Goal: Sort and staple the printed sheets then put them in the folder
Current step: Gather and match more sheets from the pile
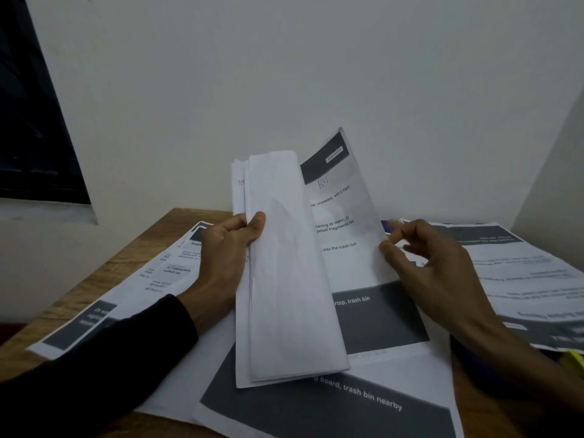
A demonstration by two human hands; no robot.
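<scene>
Your left hand (227, 248) grips the folded-back sheet stack (284, 279); your right hand (433, 263), at 3 o'clock, pinches its printed sheet's (347, 222) edge above the tabletop (104, 279).

The sheet held up in the middle (338, 213) carries a handwritten mark that looks like "B4", with printed scraps below it: "unpeeled, with a trash", "shell fragments on", "into the trash bin", and in its dark band "top, trash bin". The page lying flat beneath it (331, 406) reads "board, trash bin nearby" in white on grey. On the sheet at the left (170, 273) I can make out "1) Tablecloth rolled up" and "Smooth"; the print on the pages at the right is too blurred to read.
</scene>
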